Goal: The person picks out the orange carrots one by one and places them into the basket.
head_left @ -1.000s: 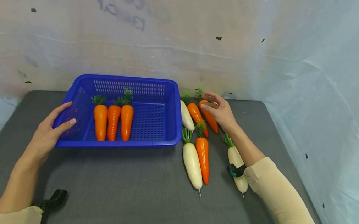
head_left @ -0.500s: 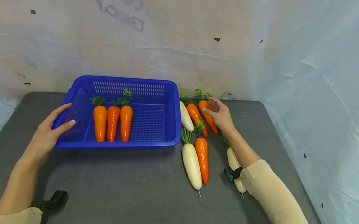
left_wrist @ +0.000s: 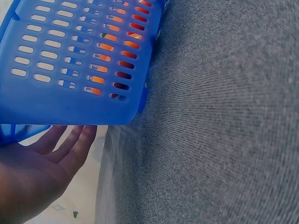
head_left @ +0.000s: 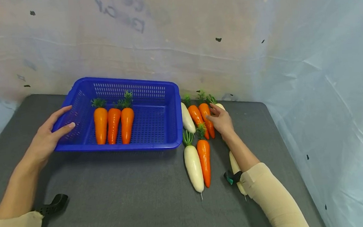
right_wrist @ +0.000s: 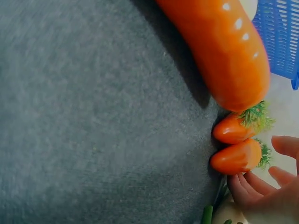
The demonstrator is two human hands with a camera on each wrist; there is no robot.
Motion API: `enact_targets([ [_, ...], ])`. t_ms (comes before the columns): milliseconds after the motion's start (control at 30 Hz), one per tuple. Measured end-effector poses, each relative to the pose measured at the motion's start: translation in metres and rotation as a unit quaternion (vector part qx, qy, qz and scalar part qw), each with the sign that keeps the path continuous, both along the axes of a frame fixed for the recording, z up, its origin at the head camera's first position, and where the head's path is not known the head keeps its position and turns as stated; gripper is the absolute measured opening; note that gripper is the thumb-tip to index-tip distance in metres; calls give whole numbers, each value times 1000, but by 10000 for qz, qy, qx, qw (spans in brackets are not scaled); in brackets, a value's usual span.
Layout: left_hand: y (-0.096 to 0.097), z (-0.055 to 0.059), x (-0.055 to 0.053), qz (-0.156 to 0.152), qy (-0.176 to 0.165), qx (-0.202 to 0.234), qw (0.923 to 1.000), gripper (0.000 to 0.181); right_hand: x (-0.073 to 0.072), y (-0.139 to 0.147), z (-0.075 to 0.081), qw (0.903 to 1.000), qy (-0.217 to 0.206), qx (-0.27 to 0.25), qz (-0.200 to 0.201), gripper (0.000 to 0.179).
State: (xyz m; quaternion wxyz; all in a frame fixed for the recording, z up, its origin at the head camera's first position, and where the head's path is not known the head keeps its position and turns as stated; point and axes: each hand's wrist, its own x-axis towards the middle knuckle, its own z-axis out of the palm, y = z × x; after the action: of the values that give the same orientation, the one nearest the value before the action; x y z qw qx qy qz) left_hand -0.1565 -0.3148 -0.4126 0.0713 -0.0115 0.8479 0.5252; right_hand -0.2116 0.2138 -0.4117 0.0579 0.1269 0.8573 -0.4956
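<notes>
A blue slotted basket [head_left: 151, 123] holds three orange carrots [head_left: 127, 125] at its left side. My left hand [head_left: 45, 136] grips the basket's left rim; the left wrist view shows several fingers [left_wrist: 77, 147] with tips hidden behind the basket edge. My right hand [head_left: 222, 120] lies beside the back-right carrot [head_left: 206, 116]. Its fingers are extended and touch that carrot [right_wrist: 236, 157] in the right wrist view, with the thumb apart. Another carrot [head_left: 196, 115] lies just left of it, and a third carrot [head_left: 204, 162] is nearer the front.
One white radish [head_left: 187, 118] lies against the basket's right side, another [head_left: 193, 166] in front of it. A radish [head_left: 234, 163] is partly hidden under my right forearm; one more [head_left: 220, 105] shows behind my hand. The grey table [head_left: 137, 204] meets a plastic-covered wall [head_left: 175, 38].
My right hand has come slightly nearer. The back-right carrot has turned straighter, its tip moving left towards the neighbouring carrot. My left hand stays on the basket.
</notes>
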Motion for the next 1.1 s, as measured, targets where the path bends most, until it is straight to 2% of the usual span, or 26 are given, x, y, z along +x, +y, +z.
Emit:
enact_targets([
  [267,1,1,1,50,1,26,10000,63,-6,-3,-7,9994,-41,-36,351,67],
  [500,2,2,1,33,0,-54,10000,63,-10,-6,-12,9971,65,730,224,66],
  [700,2,2,2,53,0,110,9999,63,-13,-8,-11,9951,98,916,353,69],
  [933,2,4,3,39,-31,-93,9999,63,-12,-7,-10,9972,44,657,359,67],
  [1100,3,4,3,50,-36,42,10000,63,-10,-6,-9,9996,69,219,192,65],
])
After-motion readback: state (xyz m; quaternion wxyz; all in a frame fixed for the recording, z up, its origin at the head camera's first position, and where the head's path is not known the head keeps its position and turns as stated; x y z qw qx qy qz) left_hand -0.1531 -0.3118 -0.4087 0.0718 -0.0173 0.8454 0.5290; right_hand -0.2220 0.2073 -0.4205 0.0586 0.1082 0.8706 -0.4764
